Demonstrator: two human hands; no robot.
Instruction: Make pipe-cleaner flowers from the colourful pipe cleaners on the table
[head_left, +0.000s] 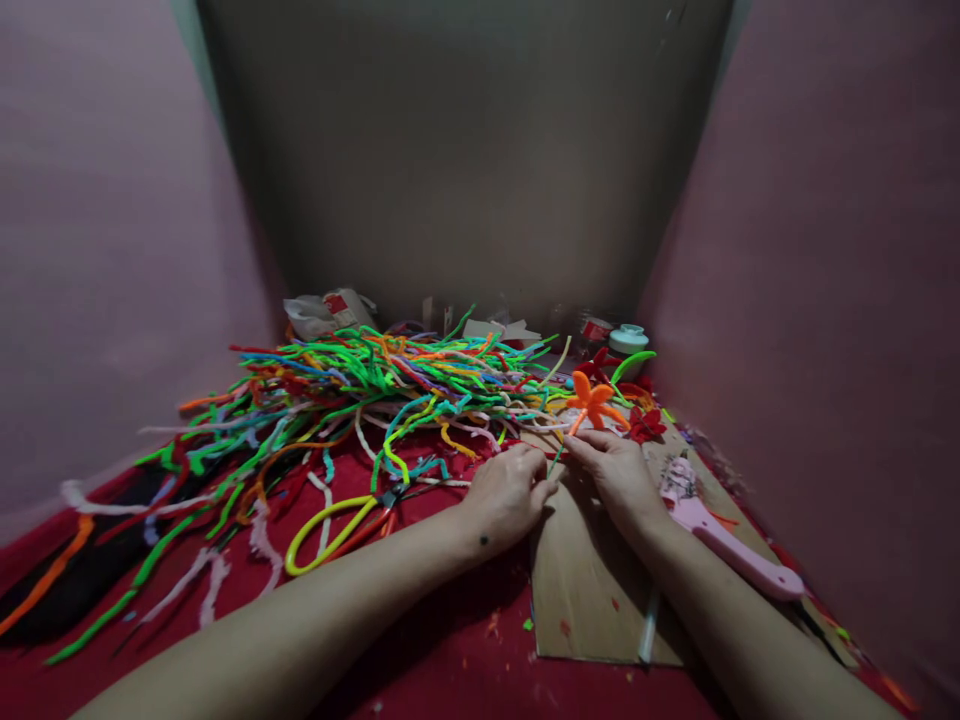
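Note:
An orange pipe-cleaner flower stands upright above my right hand, whose thumb and fingers pinch its stem. A short green pipe cleaner runs down from there to my left hand, which is closed with fingertips on its lower end. Both hands hover over the left edge of a brown board. Left of them lie pliers with one yellow and one orange-red handle. A pink glue gun rests right of my right forearm. The fingers partly hide the stem.
A large heap of multicoloured pipe cleaners spreads across the red cloth. A red fuzzy flower and a pale green jar are at the back right. A clear stick lies on the board. Pink panels rise on both sides.

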